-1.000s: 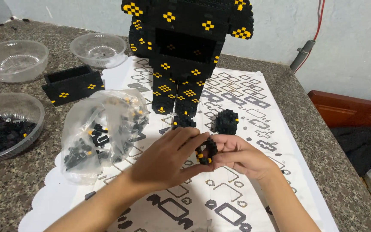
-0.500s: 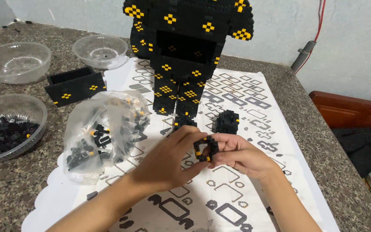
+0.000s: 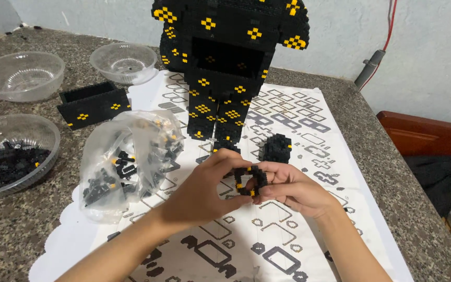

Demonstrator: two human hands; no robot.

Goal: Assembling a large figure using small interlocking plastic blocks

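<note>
A small black-and-yellow brick assembly [image 3: 250, 180] was pinched between both hands just in front of the tall black brick figure [image 3: 228, 68], above the printed instruction sheet [image 3: 288, 209]. The left hand [image 3: 204, 190] and right hand [image 3: 293, 188] were both closed around it, fingertips gripping. Left of the figure lay a clear bag of bricks [image 3: 126, 156]; a small black brick block [image 3: 277, 148] stood by its feet.

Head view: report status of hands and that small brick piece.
Both hands pinch the small black-and-yellow brick piece, left hand, right hand. Held above the printed sheet. Clear bag of bricks beside the left hand, apart.
</note>
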